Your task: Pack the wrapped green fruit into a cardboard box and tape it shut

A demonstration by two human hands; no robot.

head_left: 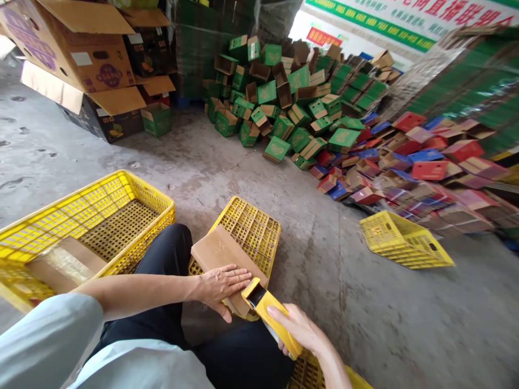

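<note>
A flattish brown cardboard box (221, 251) rests on an upturned yellow plastic crate (261, 224) in front of my knees. My left hand (225, 283) lies flat on the box, fingers stretched out and pressing its top near the right end. Wrapped round the handle of a yellow carton stapler (273, 313), my right hand (295, 327) is closed. The stapler's head is at the near right end of the box, close to my left fingertips. Whether it touches the cardboard I cannot tell.
To my left stands an open yellow crate (121, 237) with a taped cardboard piece (67, 265) inside. Another yellow crate (401, 240) lies tipped at right. Heaps of green boxes (300, 119) and red and blue boxes (430, 162) fill the back. Large cartons (95, 65) stand back left.
</note>
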